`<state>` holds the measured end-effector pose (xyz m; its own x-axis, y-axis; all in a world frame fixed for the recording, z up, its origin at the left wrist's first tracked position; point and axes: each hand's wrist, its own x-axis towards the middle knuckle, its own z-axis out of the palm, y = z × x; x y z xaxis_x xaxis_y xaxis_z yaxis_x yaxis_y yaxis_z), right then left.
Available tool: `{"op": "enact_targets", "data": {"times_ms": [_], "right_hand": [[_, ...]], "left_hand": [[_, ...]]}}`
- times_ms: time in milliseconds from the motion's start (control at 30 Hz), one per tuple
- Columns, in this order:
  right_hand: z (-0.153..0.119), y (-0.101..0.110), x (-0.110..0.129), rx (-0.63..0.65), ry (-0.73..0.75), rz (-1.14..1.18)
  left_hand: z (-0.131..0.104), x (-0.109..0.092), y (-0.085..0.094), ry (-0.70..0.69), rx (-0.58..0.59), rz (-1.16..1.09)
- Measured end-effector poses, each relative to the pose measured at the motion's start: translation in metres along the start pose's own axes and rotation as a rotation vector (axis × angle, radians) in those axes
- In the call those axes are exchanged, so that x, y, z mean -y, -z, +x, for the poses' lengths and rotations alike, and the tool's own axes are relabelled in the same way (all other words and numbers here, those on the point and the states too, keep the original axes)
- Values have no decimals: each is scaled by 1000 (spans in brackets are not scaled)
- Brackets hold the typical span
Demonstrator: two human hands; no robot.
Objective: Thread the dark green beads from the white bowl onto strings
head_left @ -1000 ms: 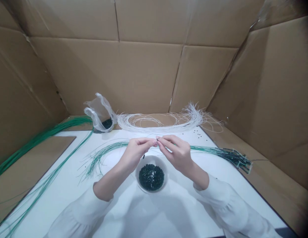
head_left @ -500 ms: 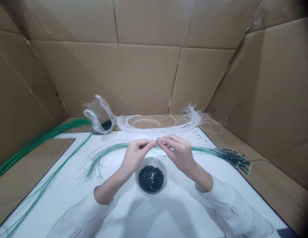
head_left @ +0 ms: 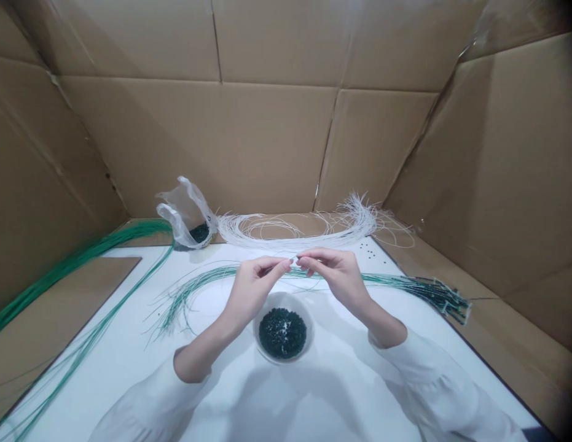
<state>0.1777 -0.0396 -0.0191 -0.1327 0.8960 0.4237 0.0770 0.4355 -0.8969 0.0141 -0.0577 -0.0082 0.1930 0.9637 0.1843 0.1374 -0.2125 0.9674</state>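
Above the far rim of a white bowl (head_left: 257, 345), my two hands meet with fingertips close together. My left hand (head_left: 251, 285) is closed in a pinch on a thin pale-green strand (head_left: 293, 259), whose short end shows at the fingertips. My right hand (head_left: 343, 276) pinches a tiny dark bead (head_left: 298, 258) at that end; whether the strand runs through it I cannot tell. Below the hands, the bowl holds a heap of small dark green beads (head_left: 282, 334). Behind them a bundle of green strands (head_left: 212, 272) lies across the white table.
Beaded ends (head_left: 440, 294) of the bundle lie at right. A clear plastic bag (head_left: 182, 215) with dark beads stands at the back left, near long green strands (head_left: 78, 258). White strands (head_left: 286, 236) curl along the back. Loose beads (head_left: 369, 250) dot the table; cardboard walls (head_left: 276, 141) surround it.
My right hand has drawn slightly right and away from the left fingertips, opening a small gap where the strand shows. My left hand has stayed nearly still.
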Motion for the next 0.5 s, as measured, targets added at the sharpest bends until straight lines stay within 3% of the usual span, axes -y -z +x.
{"op": "enact_targets", "data": {"times_ms": [167,500], "right_hand": [[4,1,0,38,-107,223],[3,2,4,55,-111,241]], "left_hand": [[-3,-4,0,-25,-39,62],[-5,-5,-1,-94,-40,144]]}}
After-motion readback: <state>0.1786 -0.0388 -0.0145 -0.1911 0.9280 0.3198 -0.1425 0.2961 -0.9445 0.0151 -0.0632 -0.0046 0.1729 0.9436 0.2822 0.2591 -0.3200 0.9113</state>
